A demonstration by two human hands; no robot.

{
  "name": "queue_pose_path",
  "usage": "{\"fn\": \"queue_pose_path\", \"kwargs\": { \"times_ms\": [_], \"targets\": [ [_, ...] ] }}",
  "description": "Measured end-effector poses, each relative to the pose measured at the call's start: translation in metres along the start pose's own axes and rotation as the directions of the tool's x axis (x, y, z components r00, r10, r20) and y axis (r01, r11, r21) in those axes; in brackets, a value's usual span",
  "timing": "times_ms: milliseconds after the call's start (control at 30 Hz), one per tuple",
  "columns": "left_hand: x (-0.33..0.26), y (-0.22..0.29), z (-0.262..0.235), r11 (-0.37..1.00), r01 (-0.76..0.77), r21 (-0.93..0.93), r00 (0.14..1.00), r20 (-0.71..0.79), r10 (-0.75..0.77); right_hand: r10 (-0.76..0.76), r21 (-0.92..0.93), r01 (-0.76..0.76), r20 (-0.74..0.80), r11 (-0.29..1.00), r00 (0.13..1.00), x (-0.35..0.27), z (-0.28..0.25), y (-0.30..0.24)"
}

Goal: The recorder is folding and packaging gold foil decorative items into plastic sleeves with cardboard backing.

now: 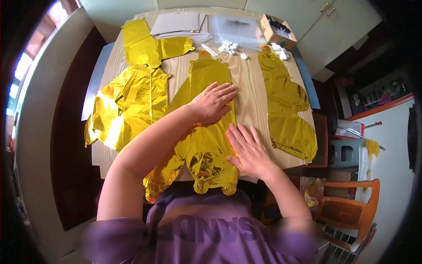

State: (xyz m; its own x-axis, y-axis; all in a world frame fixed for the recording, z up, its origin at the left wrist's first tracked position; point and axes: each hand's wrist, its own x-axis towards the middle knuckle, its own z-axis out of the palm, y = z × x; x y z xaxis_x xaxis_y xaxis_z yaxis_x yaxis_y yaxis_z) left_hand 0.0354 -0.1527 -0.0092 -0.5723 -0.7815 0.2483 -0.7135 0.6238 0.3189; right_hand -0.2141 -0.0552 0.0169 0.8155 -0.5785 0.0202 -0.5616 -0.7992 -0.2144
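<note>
A flat, deflated gold foil balloon (206,149) lies down the middle of the wooden table (248,94), its lower end hanging over the near edge. My left hand (213,103) lies palm down on its upper half, fingers spread. My right hand (248,149) presses flat on its lower right edge, partly on the wood. Neither hand grips anything.
Another gold foil balloon (288,103) lies flat on the right, and crumpled ones (132,101) cover the left. At the far edge sit grey card sheets (178,23), a clear plastic bag (235,27), a small open cardboard box (278,31) and white crumpled bits (228,46). A wooden chair (347,211) stands lower right.
</note>
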Motion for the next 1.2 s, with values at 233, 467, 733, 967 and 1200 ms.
{"fn": "queue_pose_path", "kwargs": {
  "times_ms": [233, 467, 733, 967, 1200],
  "targets": [
    [-0.001, -0.012, -0.013, 0.963, 0.188, -0.195, 0.969, -0.125, -0.215, -0.003, -0.001, 0.003, 0.068, 1.000, 0.998, -0.017, -0.009, -0.014],
    [-0.118, 0.045, -0.109, 0.750, 0.661, -0.016, 0.746, -0.082, -0.660, 0.032, 0.054, -0.034, 0.048, 0.998, 0.998, -0.015, -0.017, -0.016],
    [-0.192, 0.101, -0.095, 0.544, 0.823, -0.163, 0.552, 0.004, -0.834, -0.042, 0.135, 0.042, -0.002, 0.990, 0.999, 0.001, -0.034, -0.016],
    [-0.136, 0.112, -0.142, 0.476, 0.661, -0.580, 0.688, 0.216, -0.693, -0.003, 0.138, 0.001, 0.014, 0.990, 1.000, -0.005, -0.037, -0.013],
    [-0.107, 0.090, -0.082, 0.493, 0.271, -0.827, 0.959, 0.187, -0.213, -0.042, 0.150, 0.044, -0.018, 0.988, 0.999, 0.003, -0.031, -0.014]
  ]
}}
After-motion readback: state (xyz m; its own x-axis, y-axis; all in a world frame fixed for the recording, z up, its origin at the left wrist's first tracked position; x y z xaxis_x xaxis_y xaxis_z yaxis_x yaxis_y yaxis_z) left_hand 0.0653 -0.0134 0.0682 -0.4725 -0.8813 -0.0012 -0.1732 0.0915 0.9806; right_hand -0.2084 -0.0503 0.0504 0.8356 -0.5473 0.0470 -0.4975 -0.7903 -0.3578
